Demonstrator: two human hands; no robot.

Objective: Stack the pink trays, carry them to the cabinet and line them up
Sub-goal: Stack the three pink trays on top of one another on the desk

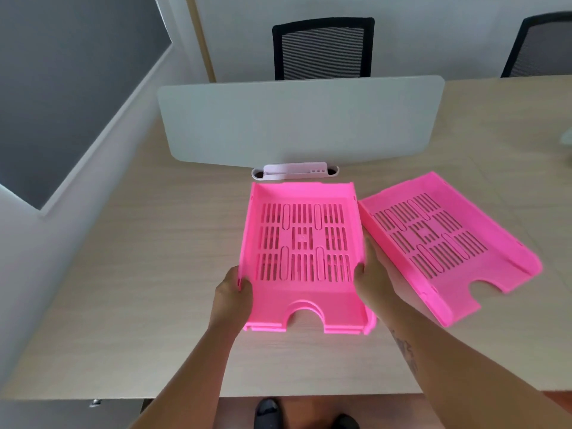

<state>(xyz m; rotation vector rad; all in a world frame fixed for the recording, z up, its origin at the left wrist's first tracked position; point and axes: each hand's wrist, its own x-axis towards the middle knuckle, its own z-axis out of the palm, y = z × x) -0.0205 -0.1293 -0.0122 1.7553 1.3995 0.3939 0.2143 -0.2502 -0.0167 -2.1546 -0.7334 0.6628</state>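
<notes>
A pink slotted tray (305, 292) sits in the middle of the desk, on top of at least one more pink tray whose edges show beneath its front. My left hand (232, 295) grips its left wall and my right hand (370, 283) grips its right wall. Another pink tray (448, 243) lies alone to the right, turned at an angle, its near-left wall close to my right hand.
The wooden desk (154, 274) carries a white divider screen (300, 122) at the back with a pale cable tray (294, 172) below it. Black mesh chairs (323, 48) stand beyond. A grey-panelled wall (62, 103) is at left. My shoes (269, 411) show below the desk edge.
</notes>
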